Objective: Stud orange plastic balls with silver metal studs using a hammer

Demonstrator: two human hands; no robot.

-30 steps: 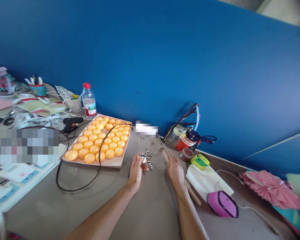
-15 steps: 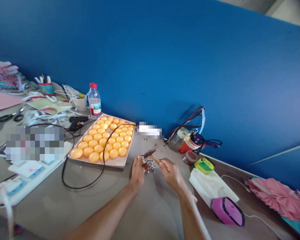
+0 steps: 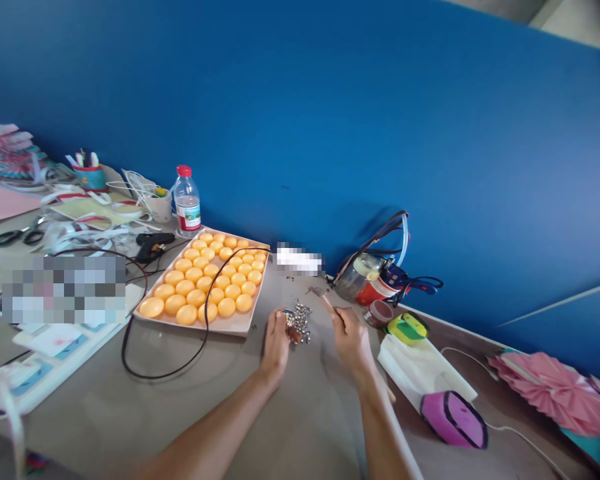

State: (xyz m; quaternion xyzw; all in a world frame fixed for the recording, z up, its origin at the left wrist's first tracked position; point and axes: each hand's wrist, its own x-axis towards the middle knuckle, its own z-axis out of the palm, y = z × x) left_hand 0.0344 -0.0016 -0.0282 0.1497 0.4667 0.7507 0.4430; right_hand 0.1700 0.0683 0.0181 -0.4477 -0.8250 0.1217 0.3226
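Note:
My left hand (image 3: 277, 339) is closed at the edge of a cluster of small shiny silver pieces (image 3: 303, 323) on the grey table. What its fingers grip is mostly hidden; a brownish patch shows beside the fingertips. My right hand (image 3: 351, 337) is closed around the pale wooden handle of a flat-ended tool (image 3: 325, 299). Motion smears the tool's end, and I cannot tell whether it is a brush or a scraper. The tool's end points away from me, beyond and right of the silver cluster, apart from it.
A shallow box (image 3: 235, 328) of orange balls stands left, crossed by a black cable (image 3: 165, 377). Behind it are a water bottle (image 3: 187, 203) and glue gun (image 3: 153, 245). Right are a glass jar (image 3: 353, 277), a small brown jar (image 3: 379, 313) and a purple pouch (image 3: 453, 420).
My right hand has moved a little right, carrying the tool from over the silver pieces to beyond them. My left hand stays nearly in place. More of the cluster shows.

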